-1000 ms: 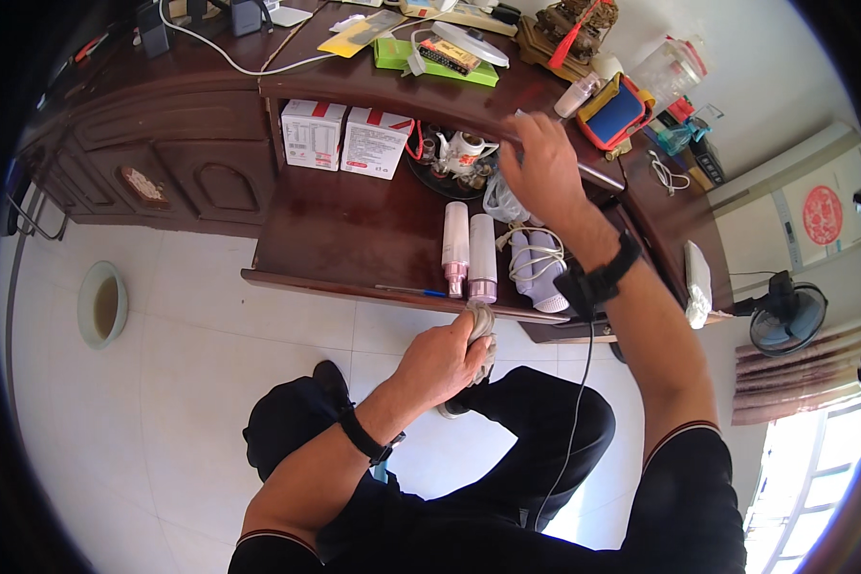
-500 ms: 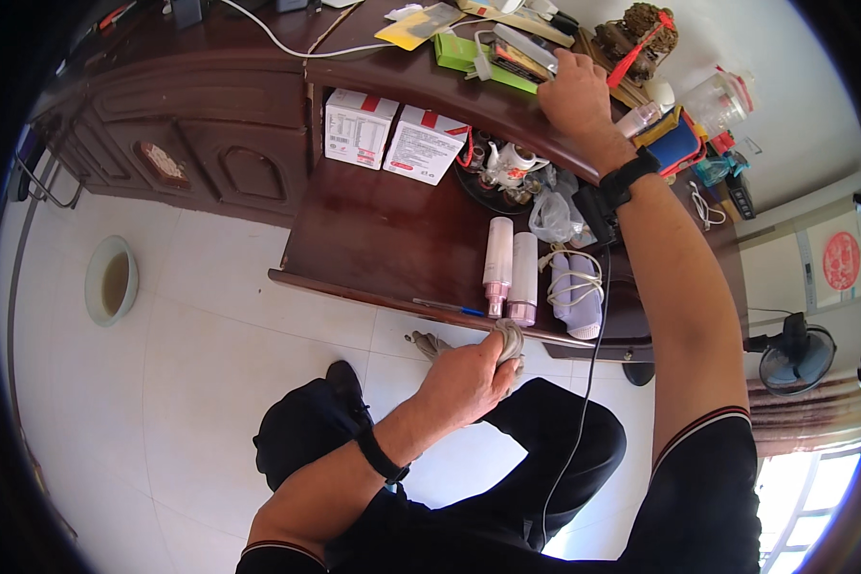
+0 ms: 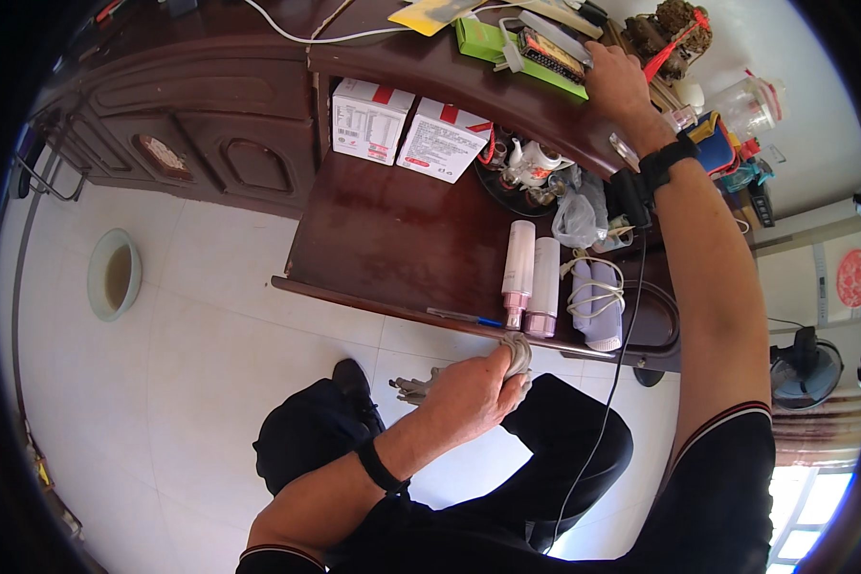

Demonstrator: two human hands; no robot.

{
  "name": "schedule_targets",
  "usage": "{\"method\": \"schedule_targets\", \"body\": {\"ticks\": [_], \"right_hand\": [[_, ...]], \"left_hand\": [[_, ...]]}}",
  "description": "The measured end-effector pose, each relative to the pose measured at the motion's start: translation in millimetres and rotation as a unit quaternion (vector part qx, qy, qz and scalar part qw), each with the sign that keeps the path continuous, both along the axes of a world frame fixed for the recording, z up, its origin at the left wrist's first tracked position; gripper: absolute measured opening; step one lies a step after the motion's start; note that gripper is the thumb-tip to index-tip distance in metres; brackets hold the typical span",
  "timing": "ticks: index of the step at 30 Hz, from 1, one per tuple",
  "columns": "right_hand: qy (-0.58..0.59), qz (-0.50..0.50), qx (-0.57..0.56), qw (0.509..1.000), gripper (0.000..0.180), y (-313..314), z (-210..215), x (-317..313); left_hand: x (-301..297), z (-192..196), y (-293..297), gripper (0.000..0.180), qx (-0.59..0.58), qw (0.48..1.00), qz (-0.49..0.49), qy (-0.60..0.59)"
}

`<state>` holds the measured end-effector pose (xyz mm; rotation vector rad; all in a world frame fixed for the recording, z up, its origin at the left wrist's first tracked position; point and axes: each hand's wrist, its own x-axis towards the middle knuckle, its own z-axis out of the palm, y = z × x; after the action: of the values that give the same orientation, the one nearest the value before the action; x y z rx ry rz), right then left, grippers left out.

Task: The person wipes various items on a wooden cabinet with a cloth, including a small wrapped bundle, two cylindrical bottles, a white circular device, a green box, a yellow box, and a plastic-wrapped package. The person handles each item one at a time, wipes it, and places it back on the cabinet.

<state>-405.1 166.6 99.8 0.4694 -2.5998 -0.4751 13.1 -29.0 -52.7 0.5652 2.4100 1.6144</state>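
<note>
My left hand (image 3: 474,387) is closed around a crumpled grey cloth (image 3: 517,356), just in front of the pulled-out drawer or shelf board (image 3: 383,258). Part of the cloth hangs out on the hand's left side. My right hand (image 3: 619,81) reaches onto the upper surface, its fingers bent at the end of a slim grey item (image 3: 557,36). Whatever lies under those fingers is hidden. Beside it, a dark patterned box (image 3: 550,55) rests in a bright green tray-like box (image 3: 483,40). Two pink-and-white bottles (image 3: 518,268) lie on the board near my left hand.
A lilac appliance with its cord (image 3: 598,301) lies right of the bottles. Behind are two white-and-red boxes (image 3: 371,120), a teapot (image 3: 536,163) on a dark tray and a plastic bag (image 3: 576,218). A basin of murky water (image 3: 115,275) stands on the floor. A black cable (image 3: 605,383) hangs from my right wrist.
The view has shifted slightly, so the furniture appears further right. My right hand has slid a little to the right along the upper surface. My left hand still grips the cloth.
</note>
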Motion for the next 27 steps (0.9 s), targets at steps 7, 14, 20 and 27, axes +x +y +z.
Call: {"method": "schedule_targets", "body": {"ticks": [7,14,20,27], "right_hand": [[0.098,0.026,-0.024,0.995,0.02,8,11,0],[0.143,0.044,-0.042,0.988,0.016,19,60,40],[0.148,-0.028,0.141,0.978,0.017,22,110,94],[0.207,0.215,-0.179,0.938,0.024,4,157,212]], "left_hand": [[-4,-1,4,0.03,-0.004,1.0,0.01,0.0],[-9,7,3,0.029,-0.005,0.999,0.047,-0.003],[-5,16,3,0.026,0.049,0.993,0.111,0.003],[-1,33,8,0.031,0.117,0.982,0.14,-0.04]]}}
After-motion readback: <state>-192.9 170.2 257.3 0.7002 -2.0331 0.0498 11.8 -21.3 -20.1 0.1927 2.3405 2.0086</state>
